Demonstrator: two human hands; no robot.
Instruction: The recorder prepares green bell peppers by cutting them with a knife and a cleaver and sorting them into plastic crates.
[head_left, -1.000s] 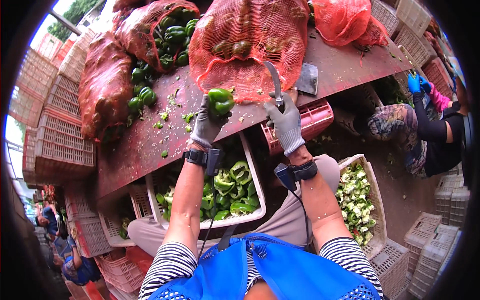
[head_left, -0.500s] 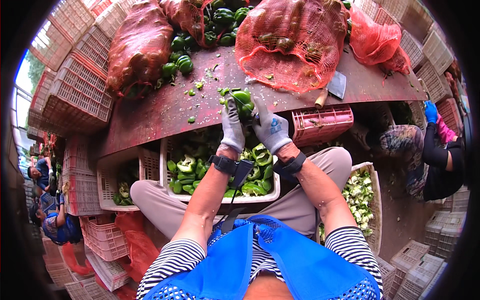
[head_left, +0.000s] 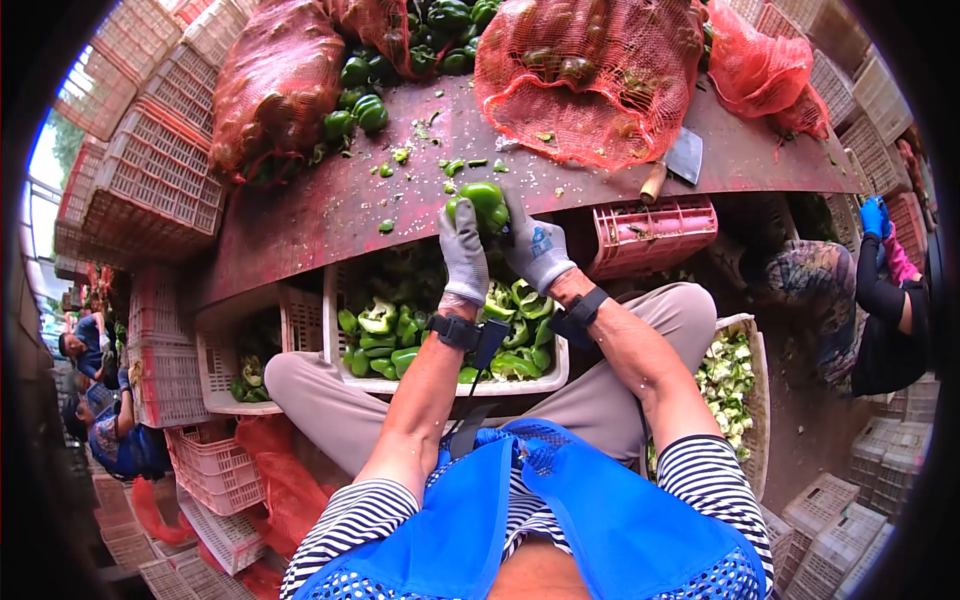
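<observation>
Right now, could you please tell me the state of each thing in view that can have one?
Left hand: gloved, gripping the whole green bell pepper.
Right hand: gloved, gripping the same pepper.
Whole green bell pepper: uncut, held at the table edge.
White plastic crate: partly filled with cut pepper pieces.
Red mesh sack: open, holding peppers.
Wooden-handled cleaver: lying idle on the table.

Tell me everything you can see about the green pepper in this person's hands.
The green pepper is glossy, smooth and bright green, with rounded lobes. It sits at the near edge of the reddish table, above a white crate of pepper pieces. The gloved left hand and right hand grip it from either side, hiding its lower part. Whether it is cut cannot be told.
</observation>
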